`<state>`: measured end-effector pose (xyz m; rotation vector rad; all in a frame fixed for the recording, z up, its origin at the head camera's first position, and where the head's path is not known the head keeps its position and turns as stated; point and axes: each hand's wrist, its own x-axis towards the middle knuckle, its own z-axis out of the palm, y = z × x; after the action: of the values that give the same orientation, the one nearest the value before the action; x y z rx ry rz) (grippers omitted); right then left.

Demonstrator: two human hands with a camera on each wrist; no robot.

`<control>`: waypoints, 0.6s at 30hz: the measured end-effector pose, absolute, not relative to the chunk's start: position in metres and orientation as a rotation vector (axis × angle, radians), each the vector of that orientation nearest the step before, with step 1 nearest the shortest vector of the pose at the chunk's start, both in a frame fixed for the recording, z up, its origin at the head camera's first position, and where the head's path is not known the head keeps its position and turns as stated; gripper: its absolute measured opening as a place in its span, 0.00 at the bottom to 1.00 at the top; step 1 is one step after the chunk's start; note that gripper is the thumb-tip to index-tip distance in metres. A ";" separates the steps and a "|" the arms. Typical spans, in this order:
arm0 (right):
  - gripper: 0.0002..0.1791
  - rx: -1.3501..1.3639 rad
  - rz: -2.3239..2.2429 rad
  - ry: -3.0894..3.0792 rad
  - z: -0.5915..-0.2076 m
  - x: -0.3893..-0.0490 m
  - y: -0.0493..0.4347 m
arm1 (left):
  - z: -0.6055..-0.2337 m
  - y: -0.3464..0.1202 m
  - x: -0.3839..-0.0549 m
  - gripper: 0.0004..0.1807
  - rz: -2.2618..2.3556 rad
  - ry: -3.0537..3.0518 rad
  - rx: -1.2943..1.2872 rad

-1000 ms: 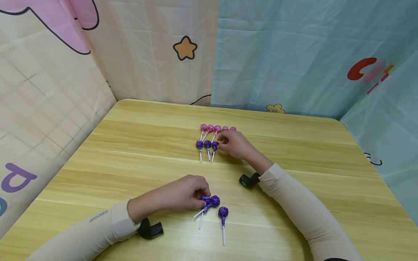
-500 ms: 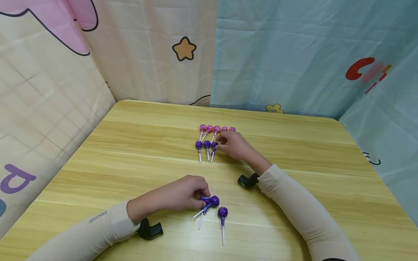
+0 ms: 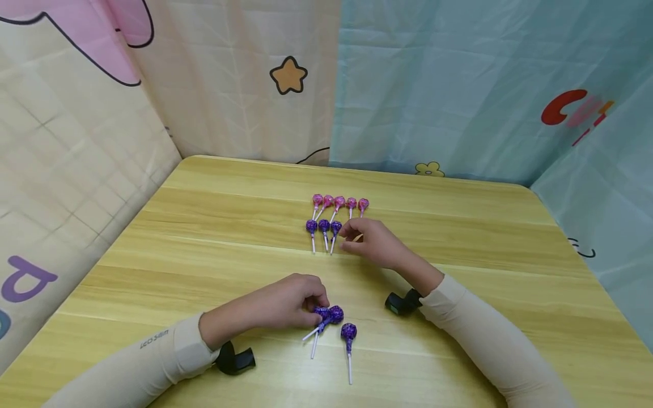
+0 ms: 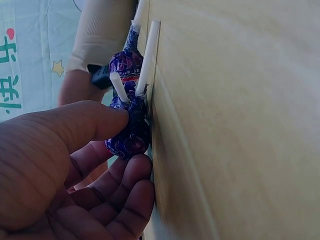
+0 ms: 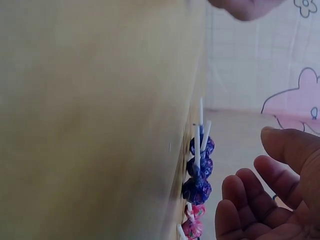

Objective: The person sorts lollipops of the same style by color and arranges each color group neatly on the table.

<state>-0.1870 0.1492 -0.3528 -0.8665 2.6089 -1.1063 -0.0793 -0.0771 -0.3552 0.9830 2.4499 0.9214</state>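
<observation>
Near the front of the table my left hand (image 3: 283, 301) pinches a purple-wrapped lollipop (image 4: 129, 144) by its head. Another purple lollipop (image 3: 335, 314) lies against it, their white sticks crossing. A separate purple lollipop (image 3: 349, 331) lies just to the right, stick toward me. Farther back, my right hand (image 3: 376, 243) hovers with loosely bent fingers and nothing in them, right beside a row of 3 purple lollipops (image 3: 323, 226). In the right wrist view its fingers (image 5: 240, 192) are apart from that row. Behind it runs a row of several pink lollipops (image 3: 339, 202).
The wooden table (image 3: 153, 272) has its far edge against patterned curtains (image 3: 433, 85). Black wrist cameras sit at both cuffs, the left one (image 3: 234, 359) low over the tabletop and the right one (image 3: 402, 303) near the middle.
My right hand has drawn back from the third purple lollipop toward me and slightly right, uncovering the right end of the pink row. The left hand has stayed put.
</observation>
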 end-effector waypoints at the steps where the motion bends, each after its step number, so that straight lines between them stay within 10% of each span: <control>1: 0.10 -0.869 -1.123 2.601 -0.352 -0.183 0.151 | -0.356 -0.077 -0.079 0.06 0.921 2.451 0.984; 18: 0.08 -0.979 -1.114 2.472 -0.351 -0.119 0.181 | -0.355 -0.078 -0.079 0.06 0.933 2.446 0.978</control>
<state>-0.1192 0.1807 -0.3508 -0.9795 2.4722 -1.1138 -0.0794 -0.0777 -0.3550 0.9785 2.4459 0.9328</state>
